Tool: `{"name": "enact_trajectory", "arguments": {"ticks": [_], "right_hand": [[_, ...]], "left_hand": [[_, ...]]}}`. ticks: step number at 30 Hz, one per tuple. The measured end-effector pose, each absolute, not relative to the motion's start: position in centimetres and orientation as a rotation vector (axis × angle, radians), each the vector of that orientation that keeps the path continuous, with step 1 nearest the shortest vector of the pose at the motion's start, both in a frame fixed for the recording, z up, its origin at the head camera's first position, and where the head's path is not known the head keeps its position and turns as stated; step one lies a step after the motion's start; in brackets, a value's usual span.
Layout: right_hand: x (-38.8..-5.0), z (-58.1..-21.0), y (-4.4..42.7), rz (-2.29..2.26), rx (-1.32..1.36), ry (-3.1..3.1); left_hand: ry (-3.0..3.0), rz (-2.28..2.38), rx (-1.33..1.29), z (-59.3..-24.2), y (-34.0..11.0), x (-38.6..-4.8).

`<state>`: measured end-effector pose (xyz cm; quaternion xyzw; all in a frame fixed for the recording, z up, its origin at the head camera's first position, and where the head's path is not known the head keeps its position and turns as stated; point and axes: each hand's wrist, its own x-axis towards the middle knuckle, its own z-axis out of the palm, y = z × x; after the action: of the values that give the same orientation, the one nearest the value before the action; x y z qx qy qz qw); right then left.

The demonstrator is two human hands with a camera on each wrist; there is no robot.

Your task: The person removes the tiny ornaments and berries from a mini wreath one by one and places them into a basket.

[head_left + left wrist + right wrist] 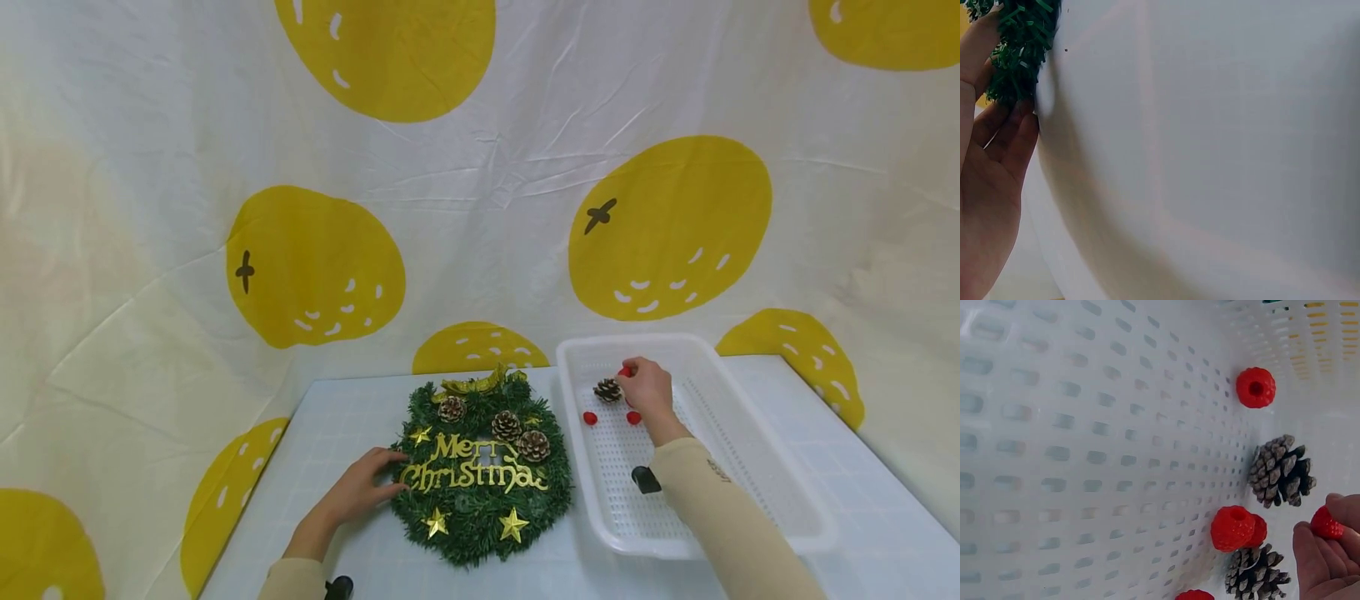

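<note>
A green wreath with gold "Merry Christmas" lettering, gold stars and several pinecones lies on the table. My left hand holds its left edge; in the left wrist view the fingers and thumb of that hand are around the green tinsel. Over the white basket, my right hand pinches a red berry. The right wrist view shows this berry between thumb and fingertips of the hand, above two pinecones, one of them nearer the basket's wall.
The white perforated basket stands right of the wreath. Inside it lie loose red berries, one at the left and another below the right hand, and a pinecone. A cloth with yellow fruit shapes hangs behind the table.
</note>
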<state>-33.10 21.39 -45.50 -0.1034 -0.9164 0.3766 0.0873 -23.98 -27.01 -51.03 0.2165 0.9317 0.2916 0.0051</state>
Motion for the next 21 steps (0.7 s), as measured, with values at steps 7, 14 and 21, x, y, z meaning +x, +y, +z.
{"name": "enact_trajectory", "arguments": {"ticks": [7, 14, 21], "right_hand": [[-32.94, -45.8, 21.6, 1.099, -0.299, -2.8], [-32.68, -45.5, 21.54, 1.096, -0.257, -2.896], [-32.48, -44.95, 21.27, 1.098, -0.286, -2.908]], "left_hand": [[2.914, 0.924, 0.676, -50.86, -26.9, -23.74], [2.91, 0.931, 0.661, -50.84, -26.85, -23.72], [2.913, 0.919, 0.651, -50.87, -26.84, -23.79]]}}
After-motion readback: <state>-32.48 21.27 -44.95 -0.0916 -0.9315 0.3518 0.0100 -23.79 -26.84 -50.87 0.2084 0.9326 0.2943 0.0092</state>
